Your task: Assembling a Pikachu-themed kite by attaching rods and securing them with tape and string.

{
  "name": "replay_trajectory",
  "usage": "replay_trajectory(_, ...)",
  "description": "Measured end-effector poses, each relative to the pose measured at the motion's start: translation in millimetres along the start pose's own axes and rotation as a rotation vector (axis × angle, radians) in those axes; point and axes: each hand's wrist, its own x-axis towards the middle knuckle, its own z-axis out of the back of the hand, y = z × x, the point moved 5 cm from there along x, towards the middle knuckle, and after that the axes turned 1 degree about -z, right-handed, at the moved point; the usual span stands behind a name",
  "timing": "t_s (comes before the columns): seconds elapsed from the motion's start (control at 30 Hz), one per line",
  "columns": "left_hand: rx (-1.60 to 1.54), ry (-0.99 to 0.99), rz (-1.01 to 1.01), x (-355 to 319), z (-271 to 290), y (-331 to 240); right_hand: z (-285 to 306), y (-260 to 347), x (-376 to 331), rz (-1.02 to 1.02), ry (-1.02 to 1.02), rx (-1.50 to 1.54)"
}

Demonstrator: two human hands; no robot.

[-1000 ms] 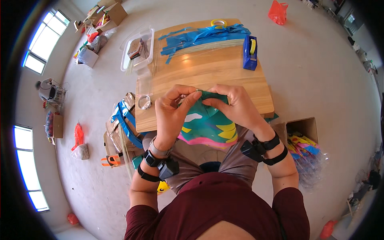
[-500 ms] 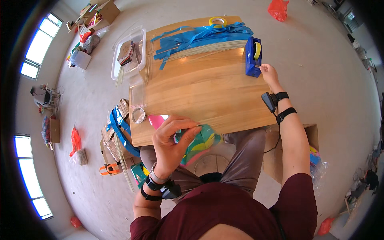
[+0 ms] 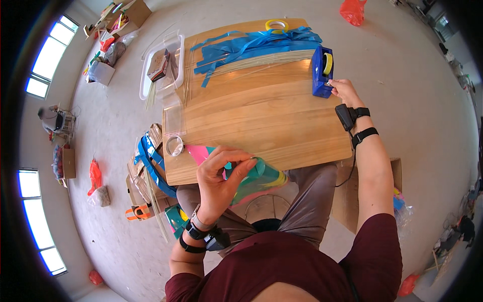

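Note:
My left hand (image 3: 221, 173) grips a folded colourful sheet (image 3: 254, 178), teal with pink and yellow patches, at the near edge of the wooden table (image 3: 261, 121). My right hand (image 3: 342, 89) is stretched out to the far right of the table, its fingertips pinching at the front of a blue tape dispenser (image 3: 321, 70) that carries a yellow roll. Whether a strip of tape is between the fingers is too small to tell.
Blue strips (image 3: 256, 44) and thin pale sticks (image 3: 251, 61) lie across the far side of the table, with a yellow tape roll (image 3: 276, 24) behind. A clear plastic tray (image 3: 162, 65) sits at far left, a clear tape roll (image 3: 174, 146) near left. Boxes and bags stand on the floor.
Both hands held the colourful sheet a second ago. My right hand let go and reached across to the blue tape dispenser; my left hand keeps the sheet at the near edge.

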Motion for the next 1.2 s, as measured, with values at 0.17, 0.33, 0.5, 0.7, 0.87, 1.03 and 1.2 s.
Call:
replay_trajectory(0.17, -0.033, -0.011, 0.031, -1, -2, 3, 2, 3, -22, 0.005, 0.061, 0.224)
replay_trajectory(0.33, -0.048, 0.001, 0.026, 1, -7, 5, -5, 0, -29, 0.161, 0.132, 0.117)
replay_trajectory(0.5, -0.085, 0.01, 0.02, 4, -13, 7, -14, -27, -27, 0.182, 0.074, 0.175)
replay_trajectory(0.7, -0.104, -0.005, 0.045, 3, -14, 8, -18, -54, -18, 0.195, -0.239, -0.001)
replay_trajectory(0.87, -0.096, -0.04, 0.049, -1, -10, 5, -30, -80, 3, 0.16, -0.458, -0.025)
replay_trajectory(1.03, -0.123, -0.098, 0.066, -6, -2, -6, -21, -125, 17, 0.174, -0.326, -0.759)
replay_trajectory(1.2, 0.0, -0.089, 0.022, -23, 23, -21, -57, -90, -33, -0.023, -0.082, 0.19)
